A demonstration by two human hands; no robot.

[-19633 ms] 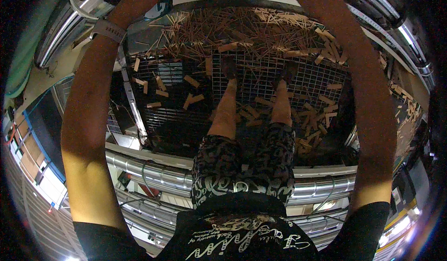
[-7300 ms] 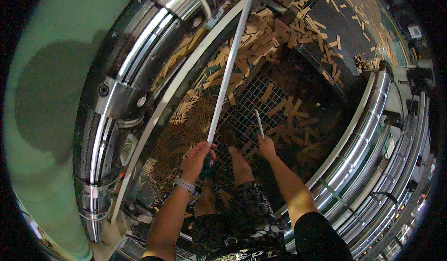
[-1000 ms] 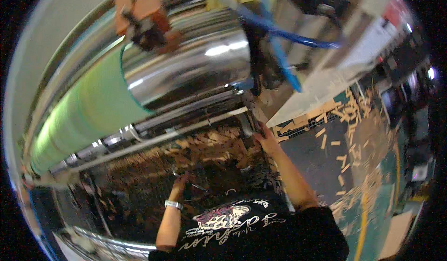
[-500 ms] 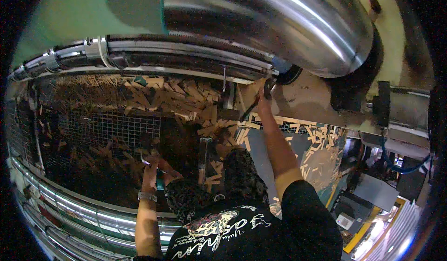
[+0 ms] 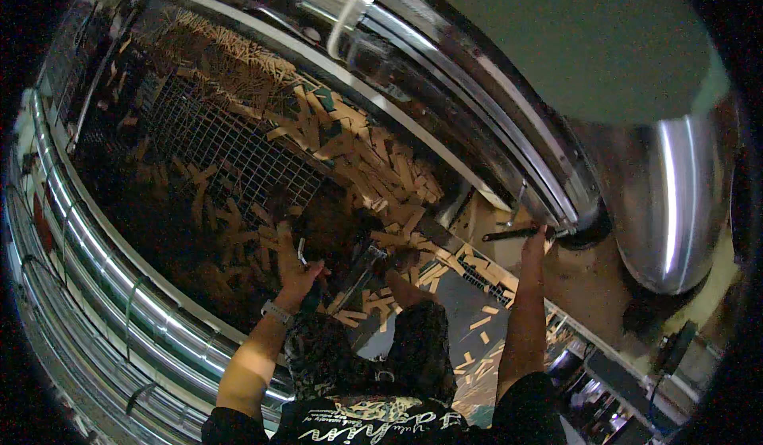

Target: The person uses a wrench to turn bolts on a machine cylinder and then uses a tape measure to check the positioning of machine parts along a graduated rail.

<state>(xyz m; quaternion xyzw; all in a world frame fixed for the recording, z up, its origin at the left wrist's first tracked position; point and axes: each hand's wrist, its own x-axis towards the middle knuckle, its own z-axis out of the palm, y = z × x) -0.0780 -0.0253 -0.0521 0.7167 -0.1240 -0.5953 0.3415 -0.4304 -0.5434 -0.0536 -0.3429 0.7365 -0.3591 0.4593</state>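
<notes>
The left hand point(image 5: 296, 274) is closed around a short tool with a pale metal shaft and a dark handle point(image 5: 306, 264), held low over the wire mesh floor point(image 5: 214, 139), where wooden offcuts point(image 5: 373, 167) lie heaped against the curved rail. The right hand point(image 5: 536, 242) is stretched up to the polished steel rim point(image 5: 509, 167) of the machine and appears to be wrapped on a thin dark rod point(image 5: 513, 234) jutting out there; how firmly it is gripped cannot be told at this size. For the step in hand, judged to be clearing scraps from the grid, the raised hand is best kept as a brace, and the tool worked in short strokes along the mesh so that pieces are not wedged into it. A wristband point(image 5: 276, 312) is worn on the left wrist. No packages, labels or signs can be made out; only light script on the dark shirt point(image 5: 381, 425) is seen at the lower edge.
</notes>
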